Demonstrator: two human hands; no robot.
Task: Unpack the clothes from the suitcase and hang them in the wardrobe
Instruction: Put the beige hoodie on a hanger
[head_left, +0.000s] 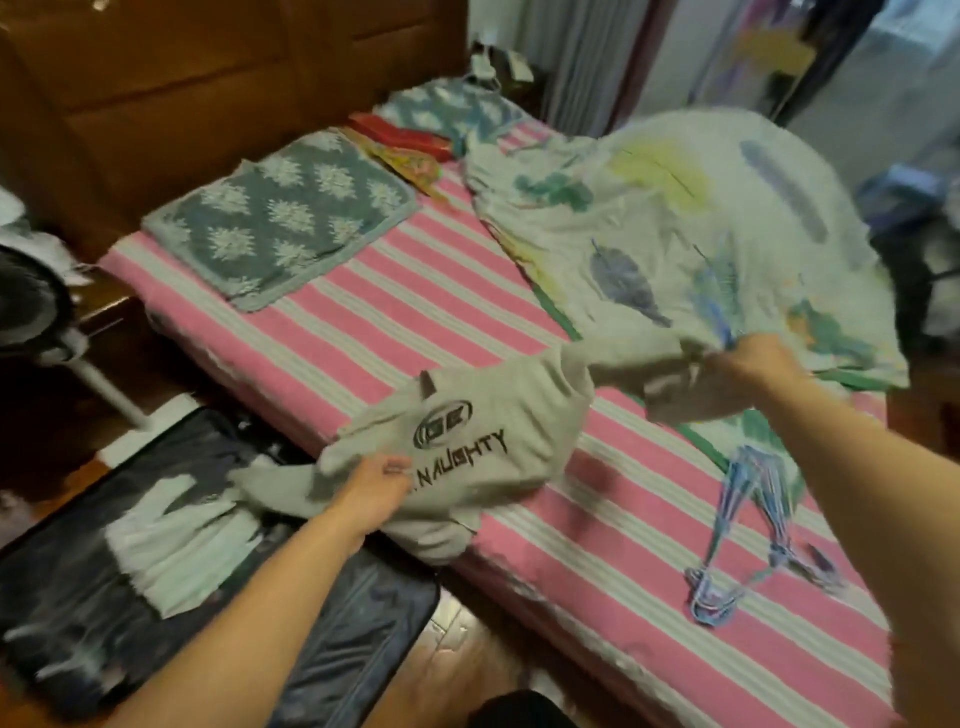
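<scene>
Open dark suitcase (218, 597) on the floor, a pale garment (171, 540) inside. Left hand (371, 486) pinches the grey sweatshirt (483, 441), black "NAUGHTY" lettering, stretched over the striped bed (363, 332); right hand (753, 364) grips its far end. Hangers (748, 525) lie beside it.

striped sheet (415, 322) bare mid-bed, quilt (675, 218) heaped right, hangers (748, 525) near edge, towel (280, 218) left
</scene>
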